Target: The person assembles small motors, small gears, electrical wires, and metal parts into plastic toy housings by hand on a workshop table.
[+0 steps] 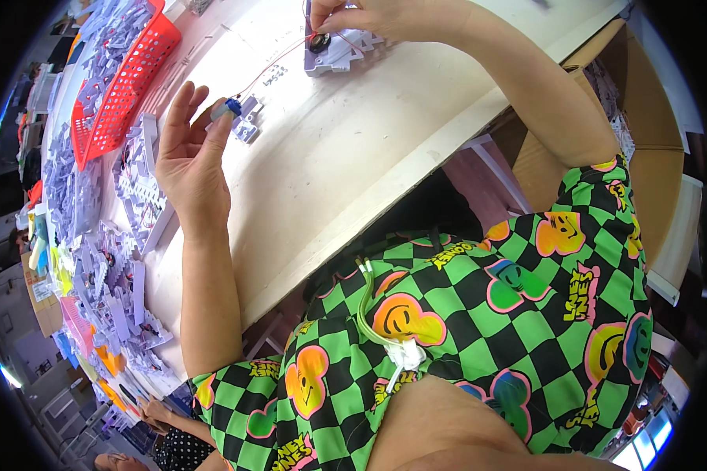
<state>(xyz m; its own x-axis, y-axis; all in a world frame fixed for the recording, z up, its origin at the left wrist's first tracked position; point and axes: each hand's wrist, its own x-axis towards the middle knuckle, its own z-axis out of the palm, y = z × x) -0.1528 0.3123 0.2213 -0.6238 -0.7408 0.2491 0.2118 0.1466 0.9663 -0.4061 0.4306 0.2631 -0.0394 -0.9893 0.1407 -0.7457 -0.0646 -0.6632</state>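
Closest to me I see the green and black checkered shirt (479, 314) with coloured smiley shapes, and a pale green cord (369, 314) hanging down its front to a white clip. Both forearms rise from there toward the white desk (353, 157), whose near edge runs slanting across the view.

My left hand (190, 157) is raised just above the desk, palm open toward me, fingers spread upward. Its thumb and forefinger tips pinch a small blue and grey part (228, 108), so that hand is gripping only at the tips while the other fingers stay loose. Just beyond the part lies a small pale lilac plastic piece (247, 125) on the desk. A thin red wire (271, 67) runs from the small part up and across the desk.

Farther away, my right hand (385, 17) is curled, fingertips pressed down onto a lilac plastic plate (338, 53) that lies flat on the desk; a small dark round part (319, 43) sits on it where the wire ends. The fingers are closed on that spot, though I cannot tell exactly what they pinch.

Off to the left, heaps of lilac plastic pieces (110, 275) crowd the desk, and farther back a red mesh basket (122, 86) holds more of them.
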